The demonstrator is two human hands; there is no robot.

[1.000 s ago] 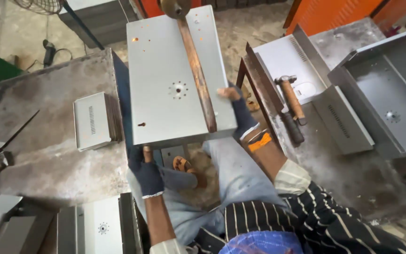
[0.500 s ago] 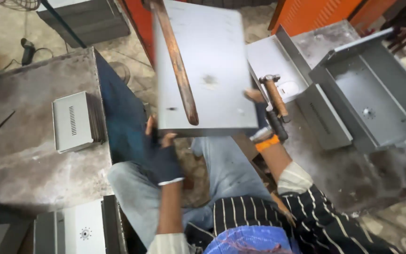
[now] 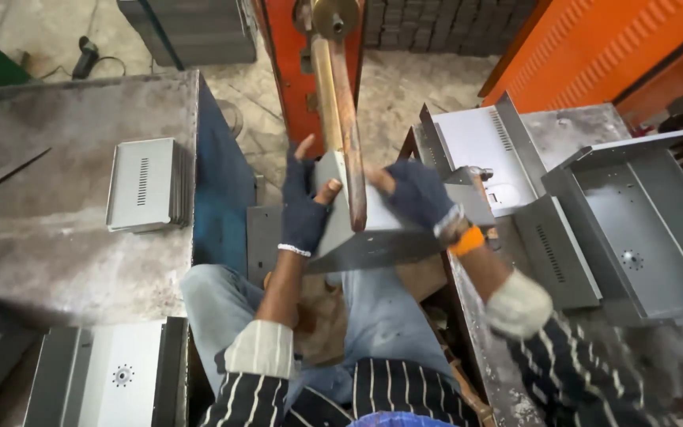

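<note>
Nearest the camera sit the person's striped sleeves and jeans, with a grey sheet-metal cover (image 3: pixel 116 372) lying at the near edge of the left workbench (image 3: pixel 57 237). Just beyond, both gloved hands are clenched on a folded grey sheet-metal panel (image 3: pixel 373 241) held tilted over the lap: the left hand (image 3: pixel 304 209) grips its left edge, thumb on top, and the right hand (image 3: pixel 416 194) — an orange band at the wrist — clamps its right side. The panel sits right under the long copper electrode arm (image 3: pixel 340 119) of the orange spot-welding machine (image 3: pixel 294 71), whose tip comes down against the panel's upper face.

The step in hand looks like positioning the panel for a weld; the next move would call for steady alignment of the seam under the tip, fingers kept off the contact point.

Farther off, a slotted cover (image 3: pixel 145 183) rests mid-bench on the left, and open grey housings (image 3: pixel 642 229) crowd the right workbench (image 3: pixel 579 122).
</note>
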